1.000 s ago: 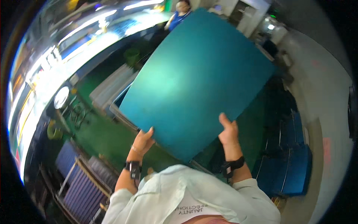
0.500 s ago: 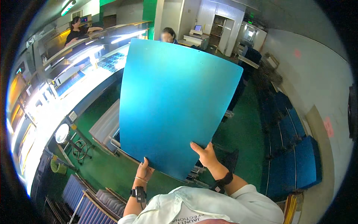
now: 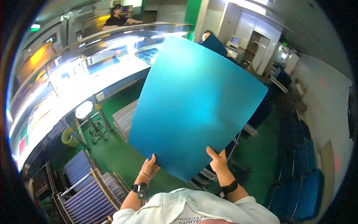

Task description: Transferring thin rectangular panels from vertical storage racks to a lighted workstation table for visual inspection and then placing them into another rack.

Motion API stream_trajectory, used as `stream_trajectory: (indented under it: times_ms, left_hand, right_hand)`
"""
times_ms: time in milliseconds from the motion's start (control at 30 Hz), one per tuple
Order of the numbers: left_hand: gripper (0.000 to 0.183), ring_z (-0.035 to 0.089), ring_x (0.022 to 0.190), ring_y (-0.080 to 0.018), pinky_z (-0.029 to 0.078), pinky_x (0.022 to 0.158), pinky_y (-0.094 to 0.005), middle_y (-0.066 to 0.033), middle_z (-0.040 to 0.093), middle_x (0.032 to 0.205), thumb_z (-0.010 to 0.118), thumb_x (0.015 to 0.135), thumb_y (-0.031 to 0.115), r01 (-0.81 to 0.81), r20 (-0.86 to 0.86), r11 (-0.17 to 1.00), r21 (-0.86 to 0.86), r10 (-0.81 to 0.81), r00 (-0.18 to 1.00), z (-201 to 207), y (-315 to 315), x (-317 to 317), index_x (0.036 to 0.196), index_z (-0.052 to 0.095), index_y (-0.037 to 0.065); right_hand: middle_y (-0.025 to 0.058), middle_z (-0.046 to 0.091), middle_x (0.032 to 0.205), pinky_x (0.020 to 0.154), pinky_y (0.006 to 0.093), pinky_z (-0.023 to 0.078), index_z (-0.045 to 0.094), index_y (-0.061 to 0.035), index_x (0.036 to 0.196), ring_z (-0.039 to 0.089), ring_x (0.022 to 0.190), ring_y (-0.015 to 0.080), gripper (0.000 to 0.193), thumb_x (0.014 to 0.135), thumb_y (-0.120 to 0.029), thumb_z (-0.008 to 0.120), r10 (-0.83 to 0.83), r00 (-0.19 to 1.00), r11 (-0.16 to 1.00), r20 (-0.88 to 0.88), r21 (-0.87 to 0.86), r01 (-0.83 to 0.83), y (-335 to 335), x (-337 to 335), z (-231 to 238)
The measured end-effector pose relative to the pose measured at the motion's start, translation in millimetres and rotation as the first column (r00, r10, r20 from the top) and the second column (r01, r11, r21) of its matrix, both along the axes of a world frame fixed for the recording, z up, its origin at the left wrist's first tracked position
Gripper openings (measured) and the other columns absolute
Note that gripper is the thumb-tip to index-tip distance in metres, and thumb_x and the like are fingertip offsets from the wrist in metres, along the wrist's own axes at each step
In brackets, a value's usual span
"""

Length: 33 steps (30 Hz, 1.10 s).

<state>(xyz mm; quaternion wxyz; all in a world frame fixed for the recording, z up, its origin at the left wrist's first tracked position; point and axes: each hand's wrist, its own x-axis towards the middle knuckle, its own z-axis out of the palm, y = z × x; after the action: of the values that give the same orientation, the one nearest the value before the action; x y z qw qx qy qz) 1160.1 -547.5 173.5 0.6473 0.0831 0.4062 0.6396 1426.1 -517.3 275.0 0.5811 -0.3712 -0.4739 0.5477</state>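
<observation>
A large, flat blue sheet with rounded corners is held up in front of me, tilted, its smooth face catching the light. My left hand grips its lower edge, the thumb on the face and the fingers behind. On the lower right edge my right hand is closed in the same way, thumb in front. The fingers behind the sheet are mostly hidden. Each wrist carries a black strap, and a thin bracelet circles the left one.
A brightly lit bench curves along the left, with a round stool beside it. Racks of panels stand at lower left; blue panels lean at lower right. One person works behind the bench; another holds a dark sheet beyond mine.
The view has swung left, so the bench, stool and racks sit farther right. The blue sheet leans more to the right. Both hands keep their hold, and the far person's dark sheet now shows.
</observation>
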Motion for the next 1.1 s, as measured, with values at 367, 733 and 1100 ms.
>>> stream_trajectory:
  times_ms: [367,733,1100]
  left_hand:
    - [0.029,0.062,0.094,-0.0172,0.051,0.079,-0.0366,-0.0033,0.063,0.108,0.053,0.099,0.033,-0.186,0.008,0.962,0.201,0.188,0.982,-21.9,-36.0,-156.7,0.116,0.053,0.01]
    - [0.026,0.062,0.102,-0.0155,0.052,0.088,-0.0371,-0.0019,0.063,0.117,0.051,0.099,0.017,-0.285,-0.033,0.935,0.211,0.298,0.954,-31.4,-21.1,-242.9,0.124,0.054,0.012]
    - [0.036,0.057,0.11,-0.0211,0.049,0.093,-0.0415,-0.0045,0.058,0.123,0.057,0.096,0.017,-0.558,0.03,0.829,0.038,0.558,0.83,-18.7,93.4,-396.3,0.13,0.049,0.011]
  right_hand:
    - [0.0086,0.055,0.123,0.095,0.0446,0.044,0.047,-0.0049,0.129,0.054,0.109,0.0257,0.049,0.085,-0.009,0.069,0.166,0.911,0.971,-0.377,-0.101,-0.218,48.7,-139.2,-28.0]
    - [0.0129,0.049,0.136,0.105,0.0502,0.037,0.044,-0.0042,0.136,0.047,0.124,0.0318,0.044,0.094,-0.01,0.056,0.422,0.701,0.821,-0.575,-0.086,-0.565,163.5,-325.9,-69.5]
    - [0.01,0.062,0.118,0.098,0.0407,0.046,0.055,-0.0007,0.12,0.058,0.109,0.0264,0.029,0.094,-0.014,0.058,0.297,0.651,0.508,-0.698,-0.463,-0.727,304.3,-533.7,-121.8]
